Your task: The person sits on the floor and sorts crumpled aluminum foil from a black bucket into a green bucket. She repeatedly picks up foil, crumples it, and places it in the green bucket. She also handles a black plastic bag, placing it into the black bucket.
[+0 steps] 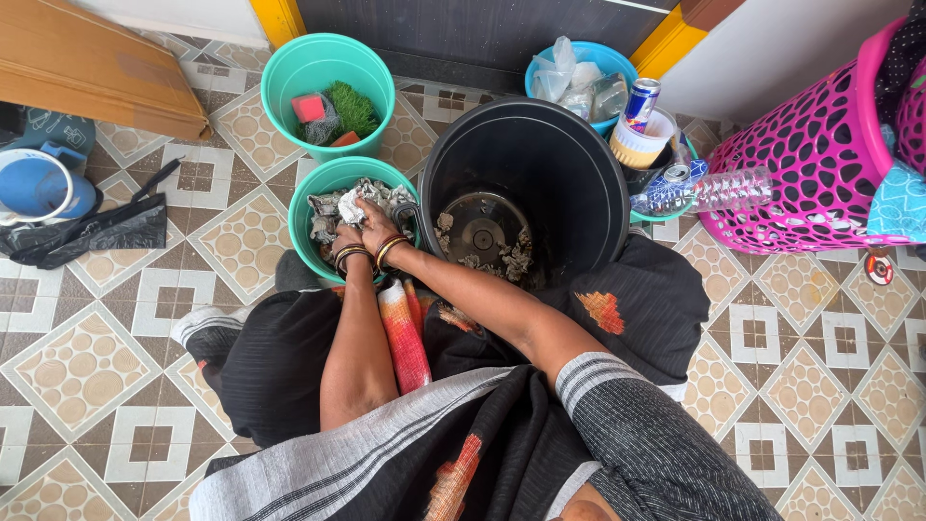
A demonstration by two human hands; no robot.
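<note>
Hands (365, 230) pressed together, gripping crumpled paper (351, 206) just above the green bucket (305, 246).

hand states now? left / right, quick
Left hand: in the near teal bucket, closed on crumpled paper.
Right hand: gripping the same crumpled paper.

The big black bin (526, 183) is smooth, shiny plastic. Just left of it, the green bucket (311, 249) is smooth plastic too, full of crumpled paper (333, 207). Right of the bin, the pink basket (810, 164) is glossy plastic with holes.
</note>
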